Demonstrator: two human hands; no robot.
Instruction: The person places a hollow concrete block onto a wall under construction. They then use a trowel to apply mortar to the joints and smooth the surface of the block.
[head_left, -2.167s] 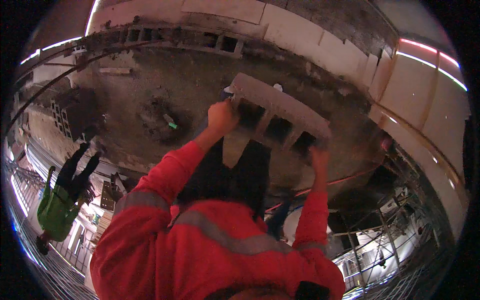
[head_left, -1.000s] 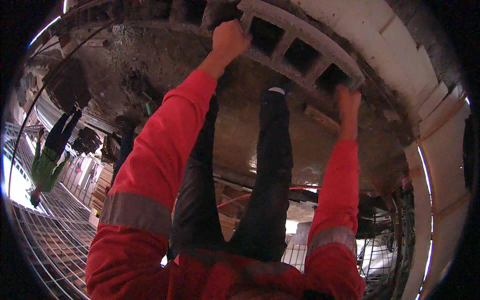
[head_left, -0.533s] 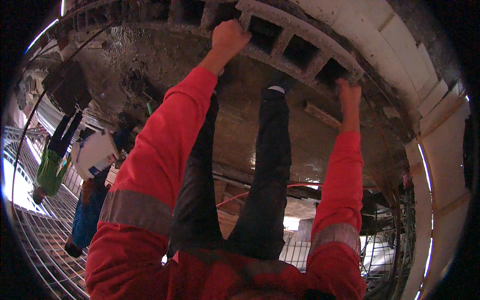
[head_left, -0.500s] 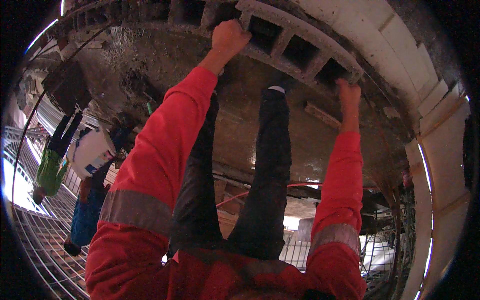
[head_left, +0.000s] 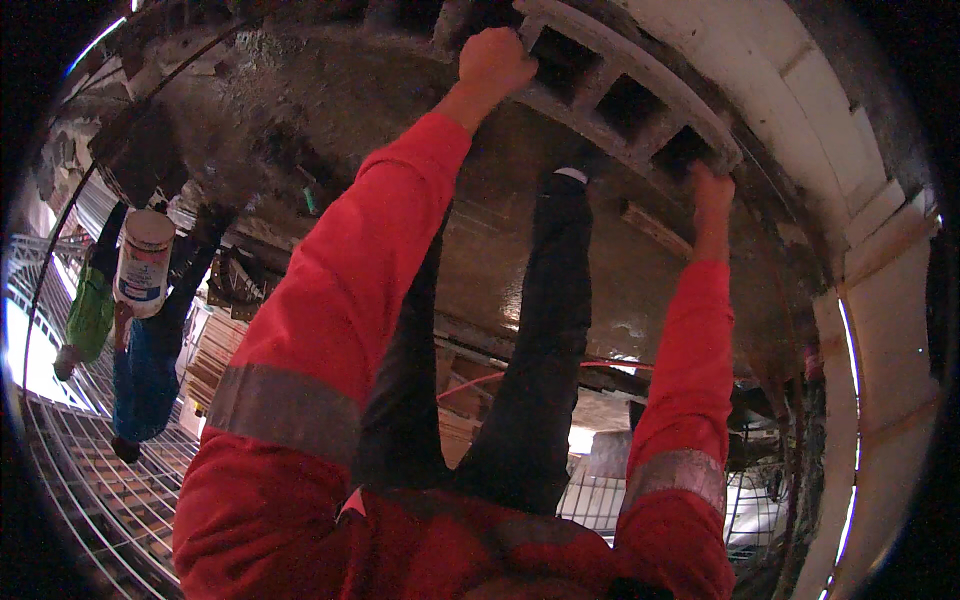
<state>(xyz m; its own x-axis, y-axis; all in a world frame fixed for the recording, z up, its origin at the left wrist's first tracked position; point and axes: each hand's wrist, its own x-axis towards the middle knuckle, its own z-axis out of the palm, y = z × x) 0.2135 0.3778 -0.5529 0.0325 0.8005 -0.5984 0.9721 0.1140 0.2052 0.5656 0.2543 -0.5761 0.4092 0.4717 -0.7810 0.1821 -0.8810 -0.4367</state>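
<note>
A grey hollow concrete block with large square openings lies at the top of the view, against a curving row of similar blocks. My left hand is closed on the block's left end, its knuckles facing up. At the opposite end, my right hand grips the near right corner, fingers partly hidden inside the opening. Both arms are stretched out in red sleeves with grey bands. Whether the block is lifted or resting cannot be made out.
A pale wall curves along the right. Below the block, a short wooden piece lies on the wet, dark floor, near my legs. On the left, a person in blue holds a white bucket beside another in green.
The block and both my hands appear slightly further right and up in the view, my grip unchanged. At left, the white bucket has swung from tilted to nearly upright.
</note>
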